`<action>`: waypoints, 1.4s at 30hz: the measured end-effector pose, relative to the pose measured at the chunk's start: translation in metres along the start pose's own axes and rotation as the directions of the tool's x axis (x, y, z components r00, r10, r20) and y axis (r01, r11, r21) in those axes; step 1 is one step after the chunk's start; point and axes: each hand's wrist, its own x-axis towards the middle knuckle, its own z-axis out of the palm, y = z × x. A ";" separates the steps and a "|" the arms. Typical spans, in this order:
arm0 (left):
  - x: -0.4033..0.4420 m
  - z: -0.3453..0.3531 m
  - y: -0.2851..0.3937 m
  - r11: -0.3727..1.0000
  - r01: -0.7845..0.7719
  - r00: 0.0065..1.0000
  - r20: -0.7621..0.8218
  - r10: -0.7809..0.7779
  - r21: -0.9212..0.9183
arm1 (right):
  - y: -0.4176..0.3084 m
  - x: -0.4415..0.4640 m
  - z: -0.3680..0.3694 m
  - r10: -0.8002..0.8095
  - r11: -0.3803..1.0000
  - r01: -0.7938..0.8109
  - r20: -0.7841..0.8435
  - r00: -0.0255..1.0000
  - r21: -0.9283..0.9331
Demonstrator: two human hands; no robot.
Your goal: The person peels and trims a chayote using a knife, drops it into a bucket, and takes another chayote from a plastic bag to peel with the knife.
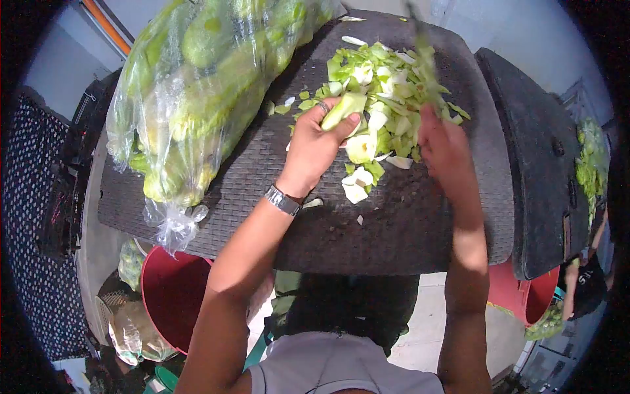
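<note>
My left hand (318, 141), with a ring and a metal watch at the wrist, grips a pale green piece of vegetable (344, 110) over the pile. In my right hand (446, 148) is a knife (423, 49), its blade blurred and pointing up and away, at the right side of the pile. The heap of green and white peelings (394, 85) lies on the dark textured table (262, 190). Left of it rests a clear plastic bag (203, 98) of green vegetables, its end tied in a knot.
Red tubs stand below the table's front edge at the left (170, 295) and right (525, 289). A second dark table (535, 157) adjoins at the right. Another person (584, 289) is partly visible at the far right, near a bag of greens (590, 157).
</note>
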 end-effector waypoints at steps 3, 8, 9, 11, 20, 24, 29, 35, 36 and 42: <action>-0.006 0.006 0.003 0.997 -0.044 0.999 0.018 0.043 0.059 | -0.009 0.003 0.010 -0.303 0.825 0.284 0.041 0.952 -0.489; -0.015 0.006 -0.001 0.696 -0.340 0.917 0.060 0.393 0.633 | 0.003 -0.002 0.028 -0.341 0.798 0.370 0.151 0.928 -0.475; -0.017 0.007 -0.002 0.640 -0.371 0.901 0.093 0.424 0.673 | 0.004 -0.004 0.027 -0.335 0.806 0.358 0.137 0.932 -0.471; -0.014 0.008 -0.004 0.577 -0.429 0.877 0.168 0.450 0.695 | 0.005 -0.002 0.023 -0.346 0.804 0.360 0.120 0.931 -0.474; -0.020 0.012 -0.010 0.496 -0.475 0.837 0.199 0.510 0.726 | 0.016 -0.004 0.030 -0.458 0.769 0.465 0.128 0.880 -0.439; -0.022 0.013 -0.007 0.517 -0.475 0.844 0.202 0.496 0.712 | 0.011 -0.004 0.029 -0.431 0.754 0.444 0.146 0.891 -0.484; -0.022 0.012 -0.006 0.420 -0.493 0.810 0.226 0.540 0.762 | 0.010 -0.002 0.024 -0.361 0.766 0.364 0.113 0.926 -0.531; -0.013 0.019 0.009 0.509 -0.458 0.790 0.071 0.609 0.729 | 0.041 0.033 -0.014 0.040 0.894 -0.086 -0.112 0.993 -0.440; -0.015 0.020 0.010 0.547 -0.415 0.819 0.037 0.573 0.727 | 0.038 0.033 -0.014 0.082 0.899 -0.118 -0.102 0.991 -0.423; -0.017 0.013 0.006 0.593 -0.366 0.880 0.058 0.472 0.718 | 0.018 0.018 -0.003 0.125 0.891 -0.145 -0.075 0.989 -0.431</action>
